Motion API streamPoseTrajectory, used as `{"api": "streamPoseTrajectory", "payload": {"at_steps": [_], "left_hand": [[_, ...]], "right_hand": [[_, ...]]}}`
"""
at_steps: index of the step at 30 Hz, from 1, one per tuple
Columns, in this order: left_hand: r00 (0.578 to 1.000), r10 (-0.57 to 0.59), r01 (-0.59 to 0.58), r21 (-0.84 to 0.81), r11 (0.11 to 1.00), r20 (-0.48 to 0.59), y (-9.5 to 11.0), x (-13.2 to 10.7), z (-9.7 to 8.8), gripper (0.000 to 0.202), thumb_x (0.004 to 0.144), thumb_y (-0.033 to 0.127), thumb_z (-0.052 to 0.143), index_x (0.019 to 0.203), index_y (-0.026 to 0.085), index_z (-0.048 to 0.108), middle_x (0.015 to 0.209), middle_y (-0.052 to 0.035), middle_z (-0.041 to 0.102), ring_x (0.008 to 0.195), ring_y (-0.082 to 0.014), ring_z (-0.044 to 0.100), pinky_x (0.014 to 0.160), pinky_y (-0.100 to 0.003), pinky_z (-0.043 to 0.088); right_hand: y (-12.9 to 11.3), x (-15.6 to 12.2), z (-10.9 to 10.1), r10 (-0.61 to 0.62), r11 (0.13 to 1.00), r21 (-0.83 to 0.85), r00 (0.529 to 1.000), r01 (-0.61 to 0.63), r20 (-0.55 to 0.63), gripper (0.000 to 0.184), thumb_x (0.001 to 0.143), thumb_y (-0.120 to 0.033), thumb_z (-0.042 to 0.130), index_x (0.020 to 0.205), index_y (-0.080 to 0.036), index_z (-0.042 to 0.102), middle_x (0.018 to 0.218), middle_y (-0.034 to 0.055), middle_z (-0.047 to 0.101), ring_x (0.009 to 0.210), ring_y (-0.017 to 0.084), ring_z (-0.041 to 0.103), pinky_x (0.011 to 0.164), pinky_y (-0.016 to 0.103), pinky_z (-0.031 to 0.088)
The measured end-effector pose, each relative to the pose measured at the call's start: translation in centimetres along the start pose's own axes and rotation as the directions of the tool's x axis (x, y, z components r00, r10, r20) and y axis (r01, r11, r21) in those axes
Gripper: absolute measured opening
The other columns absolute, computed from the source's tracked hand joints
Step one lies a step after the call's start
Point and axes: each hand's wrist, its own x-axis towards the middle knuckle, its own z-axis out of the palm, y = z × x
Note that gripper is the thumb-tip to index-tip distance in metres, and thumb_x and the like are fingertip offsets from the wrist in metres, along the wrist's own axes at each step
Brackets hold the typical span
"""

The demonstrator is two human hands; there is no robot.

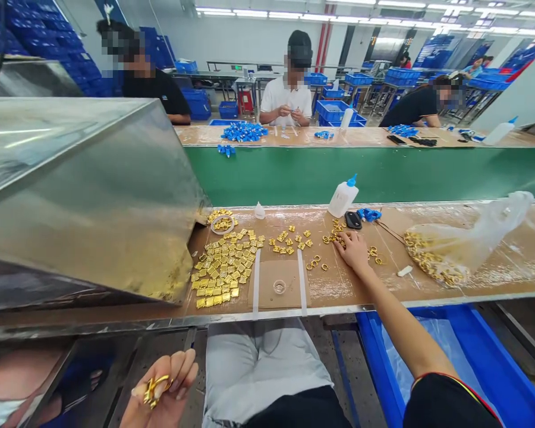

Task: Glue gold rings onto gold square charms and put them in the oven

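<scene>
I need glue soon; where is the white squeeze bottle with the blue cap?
In the head view, the squeeze bottle stands at the bench's far edge, right of centre, against the green conveyor belt, just left of a black object.

We see a long brown bench [494, 261]. On it lie a pile of flat gold squares [220, 270], some gold rings [316, 263], a white bottle [342, 197], a black thing [353, 220] and a clear bag [463, 244] of rings.
</scene>
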Motion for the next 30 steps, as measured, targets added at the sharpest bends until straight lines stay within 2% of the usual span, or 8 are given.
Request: {"api": "streamPoseTrajectory", "payload": {"at_steps": [4,8,11,13,17,22,26,30], "left_hand": [[0.998,0.040,-0.039,-0.006,0.999,0.040,0.3,0.1,0.2,0.068,0.051,0.070,0.090,0.048,0.020,0.045,0.056,0.0021,0.027,0.057,-0.0147,0.024,0.043,-0.027,0.035],[0.995,0.085,-0.085,-0.014,0.996,0.048,0.6,0.0,0.2,0.064,0.055,0.068,0.090,0.050,0.020,0.047,0.057,0.0021,0.027,0.057,-0.0144,0.024,0.044,-0.025,0.036],[0.994,0.102,-0.101,-0.041,0.994,0.027,0.4,-0.3,-0.1,0.066,0.053,0.068,0.091,0.050,0.020,0.045,0.058,0.0025,0.025,0.058,-0.0143,0.023,0.044,-0.025,0.037],[0.994,0.105,-0.105,-0.073,0.992,-0.008,0.2,-0.6,-0.4,0.069,0.049,0.068,0.092,0.049,0.020,0.043,0.059,0.0031,0.023,0.059,-0.0140,0.020,0.043,-0.024,0.036],[0.994,0.059,-0.073,-0.146,0.987,-0.094,-0.2,-1.3,-0.6,0.070,0.044,0.060,0.097,0.051,0.019,0.040,0.063,0.0040,0.020,0.061,-0.0136,0.016,0.042,-0.023,0.033],[0.989,0.007,-0.036,-0.188,0.981,-0.149,-0.5,-1.6,-0.4,0.076,0.037,0.061,0.098,0.052,0.020,0.036,0.065,0.0045,0.018,0.062,-0.0134,0.015,0.041,-0.023,0.034],[0.982,-0.008,-0.030,-0.201,0.979,-0.188,-0.9,-1.6,-0.4,0.081,0.032,0.061,0.098,0.052,0.020,0.032,0.066,0.0048,0.016,0.062,-0.0132,0.015,0.040,-0.023,0.033],[0.980,-0.015,-0.027,-0.209,0.978,-0.198,-1.1,-1.7,-0.7,0.082,0.030,0.061,0.099,0.053,0.019,0.032,0.067,0.0048,0.016,0.063,-0.0127,0.015,0.040,-0.022,0.033]], "right_hand": [[-0.1,0.5,0.0,0.016,0.996,0.090,1.000,-0.016,0.004,0.031,0.100,-0.036,0.056,0.116,-0.018,0.075,0.120,0.0190,0.069,0.107,0.031,0.062,0.081,0.035,0.045],[0.1,2.0,-0.1,0.091,0.964,0.249,0.996,-0.090,0.008,0.025,0.097,-0.040,0.063,0.098,-0.018,0.075,0.101,0.0162,0.071,0.089,0.028,0.065,0.070,0.031,0.040],[0.5,3.1,-0.4,0.174,0.899,0.407,0.985,-0.161,0.004,0.027,0.096,-0.045,0.067,0.094,-0.019,0.073,0.090,0.0124,0.072,0.084,0.025,0.066,0.069,0.030,0.043],[1.0,3.8,-0.7,0.239,0.830,0.517,0.971,-0.209,0.009,0.028,0.098,-0.046,0.067,0.098,-0.018,0.072,0.091,0.0094,0.072,0.083,0.022,0.066,0.071,0.030,0.048],[2.1,5.0,-1.3,0.376,0.624,0.722,0.925,-0.300,0.059,0.028,0.102,-0.042,0.065,0.112,-0.016,0.068,0.104,0.0046,0.071,0.085,0.016,0.068,0.076,0.034,0.059],[2.9,6.3,-2.2,0.464,0.271,0.881,0.855,-0.386,0.232,0.029,0.103,-0.041,0.064,0.119,-0.016,0.066,0.106,0.0050,0.070,0.081,0.015,0.069,0.070,0.031,0.061],[2.9,6.5,-2.9,0.393,0.016,0.920,0.849,-0.392,0.355,0.028,0.104,-0.041,0.063,0.113,-0.015,0.066,0.094,0.0018,0.068,0.069,0.011,0.064,0.058,0.024,0.056],[2.7,5.9,-3.7,0.226,-0.172,0.903,0.877,-0.393,0.424,0.035,0.103,-0.048,0.062,0.087,-0.017,0.059,0.066,-0.0078,0.052,0.044,0.004,0.040,0.037,0.015,0.034]]}}
